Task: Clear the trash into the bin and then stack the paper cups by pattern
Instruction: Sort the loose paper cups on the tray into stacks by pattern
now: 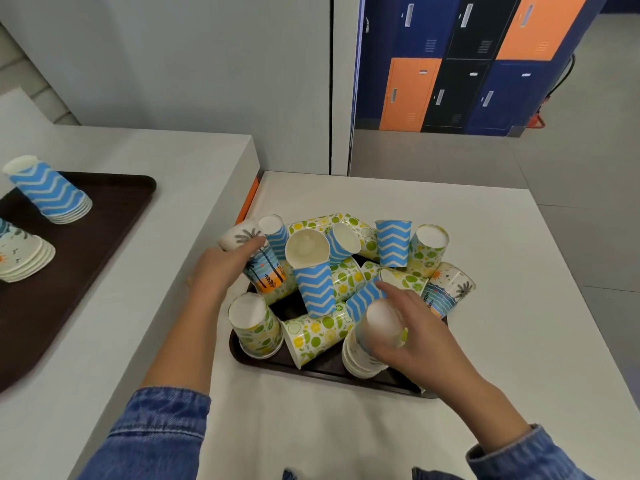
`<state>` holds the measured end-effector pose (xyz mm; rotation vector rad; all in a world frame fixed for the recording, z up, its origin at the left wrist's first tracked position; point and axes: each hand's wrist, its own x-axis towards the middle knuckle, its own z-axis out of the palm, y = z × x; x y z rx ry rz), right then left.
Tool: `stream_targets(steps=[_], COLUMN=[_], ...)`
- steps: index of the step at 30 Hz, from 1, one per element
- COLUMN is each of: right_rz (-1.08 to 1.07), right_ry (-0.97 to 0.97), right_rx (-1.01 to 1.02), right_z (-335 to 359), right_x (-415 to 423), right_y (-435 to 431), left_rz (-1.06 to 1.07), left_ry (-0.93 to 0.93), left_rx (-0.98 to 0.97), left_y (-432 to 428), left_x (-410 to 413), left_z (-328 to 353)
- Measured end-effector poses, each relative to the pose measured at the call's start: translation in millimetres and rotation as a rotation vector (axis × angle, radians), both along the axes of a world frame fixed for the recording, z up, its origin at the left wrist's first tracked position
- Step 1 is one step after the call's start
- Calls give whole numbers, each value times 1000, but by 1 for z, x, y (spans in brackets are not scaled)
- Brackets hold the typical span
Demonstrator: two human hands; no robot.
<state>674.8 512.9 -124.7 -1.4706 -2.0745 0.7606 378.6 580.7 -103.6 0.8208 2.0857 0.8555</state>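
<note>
A dark tray on the white table holds a jumble of paper cups: blue chevron cups, lemon-and-lime cups and palm-tree sunset cups. My left hand grips a palm-tree cup at the pile's left edge. My right hand holds the top of an upside-down stack of palm-tree cups at the tray's front right. Some cups lie on their sides, others stand upside down.
A second dark tray on the raised counter at left carries a stack of chevron cups and a stack of palm-tree cups. Coloured lockers stand beyond the table at the back right. No bin is in view.
</note>
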Motion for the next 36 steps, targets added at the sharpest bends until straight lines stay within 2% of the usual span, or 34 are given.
stream_targets(steps=[5, 9, 13, 17, 20, 22, 27, 31, 33, 36], right_rz=[-21, -63, -63, -140, -146, -150, -260, -318, -281, -174], right_ry=[73, 140, 159, 182, 201, 203, 193, 163, 70, -178], right_rx=[-28, -40, -105, -68, -60, -66, -14, -3, 43, 114], right_z=[-24, -38, -36, -29, -24, -22, -19, -21, -26, -36], right_x=[-4, -5, 5, 23, 33, 41, 72, 95, 103, 109], right_y=[-7, -10, -9, -7, -5, -4, 8, 20, 25, 36], left_rz=[99, -47, -261, -438, -521, -591, -847, -1012, -1042, -1041], left_ry=[31, 85, 162, 156, 161, 256, 713, 912, 981, 1038], left_rx=[273, 416, 353, 142, 69, 49, 46, 46, 67, 117], left_y=[-13, -26, -45, -58, -65, -71, -78, -76, -73, -69], left_x=[7, 27, 48, 60, 68, 74, 99, 134, 151, 167], left_z=[44, 70, 76, 76, 79, 84, 100, 97, 93, 92])
